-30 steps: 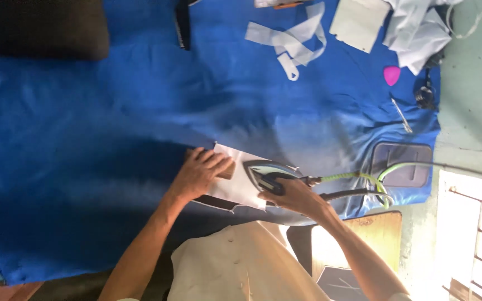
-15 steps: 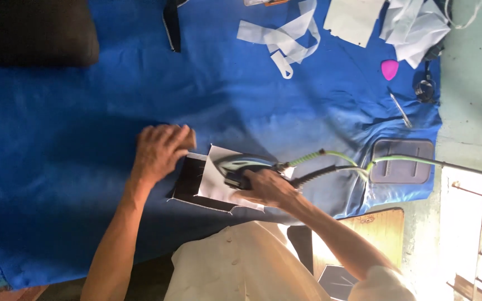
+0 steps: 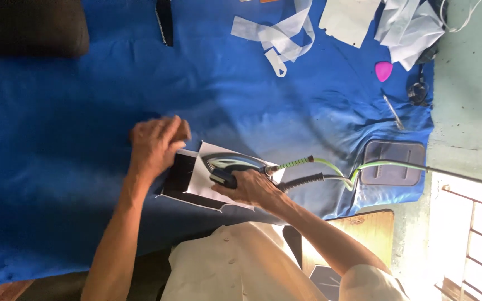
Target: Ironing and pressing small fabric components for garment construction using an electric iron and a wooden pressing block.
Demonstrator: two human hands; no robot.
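The right hand [image 3: 249,187] is clenched around the dark handle of a steam iron [image 3: 235,166], fingers wrapped over the grip and the thumb side toward the body. The iron lies flat with its soleplate down on a white sheet of paper or interfacing [image 3: 210,167], its pointed nose aimed toward the left hand. From the heel of the iron run a green braided hose [image 3: 319,161] and a black cord [image 3: 302,181], both trailing toward the right edge of the blue cloth.

The left hand [image 3: 154,142] is loosely curled, fingers bent and bunched at the tips; it rests on the blue cloth [image 3: 57,167] at the far edge of a black fabric piece [image 3: 178,174], touching or just over it. Whether it pinches anything between the fingertips cannot be told. The black piece lies under the white sheet, showing along its left and near sides, and both sit near the front edge of the blue-covered work surface, just ahead of the person's cream shirt [image 3: 224,267].

No container holds anything here. A grey rectangular iron rest [image 3: 393,163] lies bare near the right edge of the blue cloth, with the green hose passing just beside it. Toward the far right corner lie white fabric strips [image 3: 277,33], a white cut piece [image 3: 350,19], a pink tailor's chalk [image 3: 384,70] and a thin metal tool [image 3: 393,111]. A dark cushion [image 3: 26,25] sits at the far left corner, and a black strip [image 3: 164,19] lies at the far edge.
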